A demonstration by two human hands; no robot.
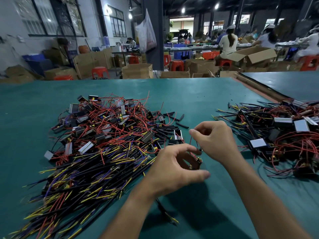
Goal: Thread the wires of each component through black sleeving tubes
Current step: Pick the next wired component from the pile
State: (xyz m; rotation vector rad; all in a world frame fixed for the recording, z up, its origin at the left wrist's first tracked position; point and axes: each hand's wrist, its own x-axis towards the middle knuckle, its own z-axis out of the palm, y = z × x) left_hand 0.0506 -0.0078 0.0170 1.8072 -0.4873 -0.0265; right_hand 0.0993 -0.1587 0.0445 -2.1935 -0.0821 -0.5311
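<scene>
My left hand (174,168) holds a small component (197,163) with yellow parts between curled fingers and thumb, just above the green table (198,94). Thin red wires (190,144) rise from it to my right hand (214,142), which pinches them between thumb and forefinger. A sleeved lead (165,213) with yellow tips hangs below my left wrist. Short black sleeving tubes (165,130) lie loose just beyond my hands. A big pile of components with red, yellow and blue wires (96,135) lies on the left.
A second pile of components with red wires (283,133) covers the right side of the table. A seam with a wooden strip (255,87) separates a neighbouring table at the far right. Cardboard boxes (138,70), red stools and seated people fill the workshop beyond.
</scene>
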